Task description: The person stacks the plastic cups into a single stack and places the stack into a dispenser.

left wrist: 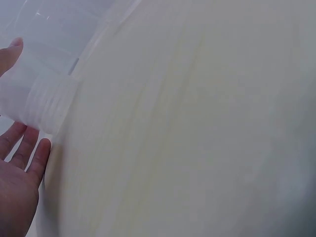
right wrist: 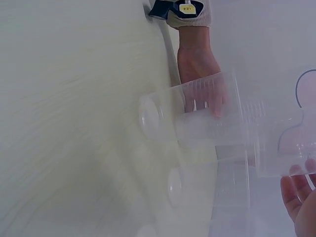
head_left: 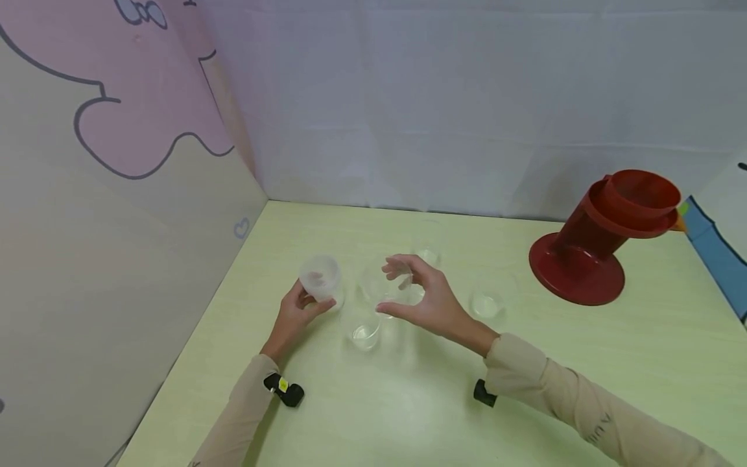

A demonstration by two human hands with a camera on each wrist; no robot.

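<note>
On the left, my left hand (head_left: 296, 318) grips a cloudy plastic cup (head_left: 321, 275), its mouth tipped toward me. In the left wrist view, ridges like stacked rims show on this cup (left wrist: 52, 101); I cannot tell how many are nested. My right hand (head_left: 428, 295) is curled round a clear plastic cup (head_left: 379, 282), held above the table. The right wrist view shows that clear cup (right wrist: 276, 148) at its right side, by the fingertips (right wrist: 296, 170). Just below, between both hands, stands another clear cup (head_left: 364, 335).
More clear cups stand on the pale table (head_left: 397, 408): one at the back (head_left: 428, 253), another to the right (head_left: 487, 303). A red tilted holder (head_left: 583, 253) with a round base and wide mouth is at the far right. Cloth walls (head_left: 467, 110) border the back and left.
</note>
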